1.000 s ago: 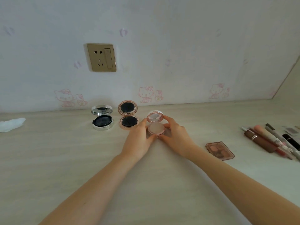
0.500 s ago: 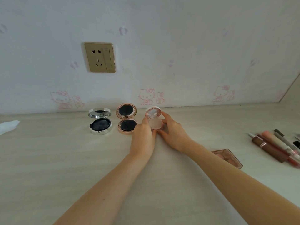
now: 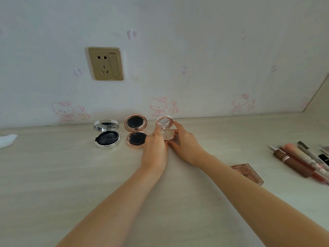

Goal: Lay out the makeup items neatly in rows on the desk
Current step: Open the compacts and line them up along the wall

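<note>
Against the wall, the open pink compact (image 3: pixel 166 130) sits held between fingers (image 3: pixel 157 130) of both hands.

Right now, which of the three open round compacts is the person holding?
The pale pink compact, rightmost in the row, between both hands. The silver compact and rose-gold compact show dark insides.

Silver compact (image 3: pixel 107 134), open, dark pad, far left of the back row. Rose-gold compact (image 3: pixel 136 131), open, dark pad, just beside it. Small pink compact (image 3: pixel 166 127), open (pale contents), third in the row. Square blush palette (image 3: pixel 247 173), flat, apart at right. Tubes and pencils (image 3: pixel 300 162), clustered at far right.
</note>
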Demonstrator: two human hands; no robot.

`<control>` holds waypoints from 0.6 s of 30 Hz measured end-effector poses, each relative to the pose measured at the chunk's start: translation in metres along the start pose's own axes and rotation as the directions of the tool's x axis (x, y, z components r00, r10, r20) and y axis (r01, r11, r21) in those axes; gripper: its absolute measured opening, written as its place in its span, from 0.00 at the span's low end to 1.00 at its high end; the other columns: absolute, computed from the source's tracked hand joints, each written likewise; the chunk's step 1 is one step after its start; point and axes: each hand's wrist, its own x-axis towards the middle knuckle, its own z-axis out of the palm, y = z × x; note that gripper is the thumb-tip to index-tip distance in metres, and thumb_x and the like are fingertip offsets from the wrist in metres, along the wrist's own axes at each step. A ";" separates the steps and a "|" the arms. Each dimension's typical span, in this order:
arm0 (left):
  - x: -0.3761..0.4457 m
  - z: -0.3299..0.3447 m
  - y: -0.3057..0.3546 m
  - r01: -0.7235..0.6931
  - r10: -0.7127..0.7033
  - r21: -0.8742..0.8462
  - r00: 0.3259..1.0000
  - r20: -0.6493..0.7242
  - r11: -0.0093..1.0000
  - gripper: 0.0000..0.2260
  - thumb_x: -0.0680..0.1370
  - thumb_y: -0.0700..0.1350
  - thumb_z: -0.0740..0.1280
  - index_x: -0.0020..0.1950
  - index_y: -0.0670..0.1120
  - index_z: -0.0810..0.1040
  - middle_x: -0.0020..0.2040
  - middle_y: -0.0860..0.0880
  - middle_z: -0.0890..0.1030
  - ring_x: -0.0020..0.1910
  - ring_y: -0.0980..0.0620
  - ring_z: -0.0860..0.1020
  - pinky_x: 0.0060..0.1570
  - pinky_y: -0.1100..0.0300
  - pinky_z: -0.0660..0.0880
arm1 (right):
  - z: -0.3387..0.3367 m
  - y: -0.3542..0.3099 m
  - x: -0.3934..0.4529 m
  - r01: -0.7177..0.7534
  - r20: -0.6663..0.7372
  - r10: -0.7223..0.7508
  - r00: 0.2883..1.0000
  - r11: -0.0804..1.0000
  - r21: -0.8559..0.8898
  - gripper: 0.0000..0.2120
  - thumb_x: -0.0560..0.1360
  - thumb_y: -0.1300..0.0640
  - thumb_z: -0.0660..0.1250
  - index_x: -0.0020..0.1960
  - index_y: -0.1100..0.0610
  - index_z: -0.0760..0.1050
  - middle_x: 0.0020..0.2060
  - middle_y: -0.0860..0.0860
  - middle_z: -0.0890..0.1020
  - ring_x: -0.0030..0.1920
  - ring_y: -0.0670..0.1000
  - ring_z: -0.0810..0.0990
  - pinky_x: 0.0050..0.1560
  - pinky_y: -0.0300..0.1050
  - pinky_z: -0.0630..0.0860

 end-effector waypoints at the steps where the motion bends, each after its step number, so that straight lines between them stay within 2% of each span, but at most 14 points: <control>1: 0.000 0.000 0.000 -0.004 0.004 0.005 1.000 0.000 1.000 0.19 0.79 0.36 0.60 0.69 0.41 0.66 0.55 0.41 0.80 0.56 0.42 0.75 0.50 0.56 0.69 | -0.001 0.000 -0.001 0.001 0.003 -0.001 1.000 1.000 -0.012 0.31 0.77 0.55 0.65 0.75 0.56 0.56 0.60 0.53 0.79 0.60 0.56 0.76 0.48 0.35 0.66; 3: -0.002 0.000 0.000 -0.020 0.020 0.012 1.000 0.005 1.000 0.18 0.78 0.35 0.60 0.68 0.40 0.67 0.57 0.41 0.79 0.57 0.42 0.75 0.53 0.55 0.70 | -0.003 -0.002 -0.003 0.003 0.013 -0.002 1.000 0.999 -0.047 0.30 0.77 0.56 0.64 0.75 0.58 0.54 0.61 0.54 0.78 0.60 0.57 0.75 0.50 0.38 0.66; 6: -0.007 -0.002 0.001 -0.045 0.045 0.004 0.999 0.011 0.999 0.19 0.77 0.33 0.60 0.68 0.40 0.68 0.58 0.42 0.78 0.57 0.42 0.75 0.54 0.53 0.71 | -0.010 -0.003 -0.009 0.006 0.046 0.000 0.999 0.993 -0.116 0.31 0.77 0.61 0.62 0.75 0.62 0.52 0.63 0.56 0.76 0.63 0.59 0.72 0.51 0.37 0.64; 10: -0.022 -0.008 0.004 -0.068 0.068 -0.005 0.998 0.007 0.998 0.22 0.75 0.32 0.61 0.69 0.41 0.67 0.55 0.41 0.78 0.56 0.41 0.74 0.49 0.55 0.69 | -0.033 -0.009 -0.027 -0.028 0.096 0.046 0.994 0.982 -0.185 0.33 0.78 0.59 0.62 0.77 0.59 0.49 0.69 0.56 0.71 0.69 0.57 0.67 0.65 0.43 0.63; 15: -0.049 -0.015 0.018 -0.100 0.101 -0.015 0.994 0.045 0.995 0.20 0.77 0.37 0.62 0.68 0.43 0.68 0.53 0.41 0.77 0.57 0.42 0.73 0.46 0.57 0.67 | -0.072 -0.009 -0.063 -0.033 0.074 0.052 0.996 0.970 -0.239 0.30 0.79 0.55 0.62 0.76 0.56 0.52 0.67 0.52 0.72 0.66 0.54 0.70 0.63 0.44 0.65; 17: -0.059 -0.016 0.025 -0.103 0.105 -0.025 0.992 0.071 0.994 0.18 0.77 0.39 0.62 0.68 0.43 0.69 0.57 0.43 0.76 0.60 0.44 0.72 0.51 0.56 0.69 | -0.087 -0.005 -0.080 -0.045 0.053 0.061 0.997 0.964 -0.262 0.28 0.79 0.55 0.62 0.75 0.55 0.55 0.66 0.50 0.73 0.62 0.52 0.72 0.60 0.41 0.65; 18: -0.065 -0.016 0.029 -0.107 0.110 -0.031 0.990 0.084 0.994 0.18 0.78 0.40 0.62 0.68 0.44 0.69 0.59 0.45 0.76 0.62 0.46 0.71 0.54 0.56 0.69 | -0.095 -0.002 -0.088 -0.053 0.042 0.067 0.997 0.961 -0.272 0.27 0.79 0.54 0.62 0.75 0.55 0.56 0.65 0.50 0.74 0.56 0.51 0.73 0.57 0.40 0.65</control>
